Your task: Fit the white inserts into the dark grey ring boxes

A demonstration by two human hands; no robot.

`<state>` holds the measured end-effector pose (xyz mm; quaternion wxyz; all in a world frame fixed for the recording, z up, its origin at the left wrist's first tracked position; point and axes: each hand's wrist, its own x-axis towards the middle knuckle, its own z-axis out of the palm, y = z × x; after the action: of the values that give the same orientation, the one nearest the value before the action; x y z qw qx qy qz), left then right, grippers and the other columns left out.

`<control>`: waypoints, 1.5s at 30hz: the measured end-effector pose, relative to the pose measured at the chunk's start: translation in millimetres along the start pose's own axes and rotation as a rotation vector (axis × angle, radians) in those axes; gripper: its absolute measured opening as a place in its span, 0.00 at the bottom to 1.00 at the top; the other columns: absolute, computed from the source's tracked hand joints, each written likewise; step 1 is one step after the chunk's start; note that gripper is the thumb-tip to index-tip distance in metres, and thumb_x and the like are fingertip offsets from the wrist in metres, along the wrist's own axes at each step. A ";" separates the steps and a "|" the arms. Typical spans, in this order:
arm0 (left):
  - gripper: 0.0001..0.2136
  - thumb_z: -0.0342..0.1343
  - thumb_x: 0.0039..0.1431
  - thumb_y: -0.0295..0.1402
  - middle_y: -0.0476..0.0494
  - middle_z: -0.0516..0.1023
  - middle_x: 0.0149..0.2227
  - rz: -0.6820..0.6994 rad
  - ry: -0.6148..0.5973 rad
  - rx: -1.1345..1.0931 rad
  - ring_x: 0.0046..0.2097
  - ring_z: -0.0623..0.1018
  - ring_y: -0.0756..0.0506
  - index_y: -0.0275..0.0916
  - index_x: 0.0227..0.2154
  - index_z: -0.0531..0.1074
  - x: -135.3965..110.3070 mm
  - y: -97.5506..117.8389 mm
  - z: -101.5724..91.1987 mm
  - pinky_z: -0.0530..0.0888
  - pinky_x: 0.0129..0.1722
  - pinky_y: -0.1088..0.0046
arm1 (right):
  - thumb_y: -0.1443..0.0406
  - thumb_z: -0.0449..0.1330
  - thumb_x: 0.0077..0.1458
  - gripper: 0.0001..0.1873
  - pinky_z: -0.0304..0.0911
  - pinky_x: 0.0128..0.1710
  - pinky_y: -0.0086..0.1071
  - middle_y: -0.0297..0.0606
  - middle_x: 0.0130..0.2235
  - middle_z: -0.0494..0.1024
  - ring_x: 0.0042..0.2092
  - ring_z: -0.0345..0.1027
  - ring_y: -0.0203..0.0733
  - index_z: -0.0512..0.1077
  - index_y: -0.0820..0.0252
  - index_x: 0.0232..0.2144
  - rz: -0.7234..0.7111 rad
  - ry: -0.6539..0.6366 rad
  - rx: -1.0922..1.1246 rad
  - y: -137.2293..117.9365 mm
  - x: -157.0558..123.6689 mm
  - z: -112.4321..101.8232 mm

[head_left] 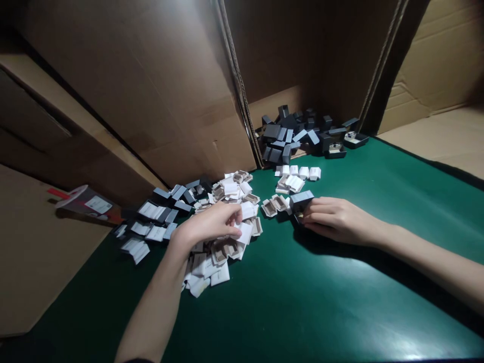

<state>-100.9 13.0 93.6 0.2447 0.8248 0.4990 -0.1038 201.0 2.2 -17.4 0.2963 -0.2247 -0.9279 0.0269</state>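
Our right hand (335, 218) pinches the dark box (301, 198) at its nine o'clock; it looks light and stiff, best gripped by its sides. Our left hand (212, 222) curls over white inserts (245, 233), pinch unclear.

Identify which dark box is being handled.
The dark box held by the right hand, in front of the back heap and right of the left heap; the others lie in those heaps.

Head-worn view, facing forward and down, near tabletop (264, 312)
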 end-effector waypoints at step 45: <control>0.07 0.54 0.60 0.34 0.40 0.71 0.40 0.537 0.698 0.194 0.43 0.73 0.43 0.37 0.39 0.72 50.3 50.0 102.6 0.74 0.37 0.67 | 0.61 0.54 0.57 0.09 0.60 0.24 0.28 0.36 0.29 0.77 0.26 0.66 0.35 0.71 0.59 0.32 0.520 0.205 0.310 -14.3 7.4 -6.9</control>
<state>-25.5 -19.2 -0.4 0.0012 0.9299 0.3077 0.2016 193.8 -8.0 -5.1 0.4019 -0.4082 -0.7895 0.2200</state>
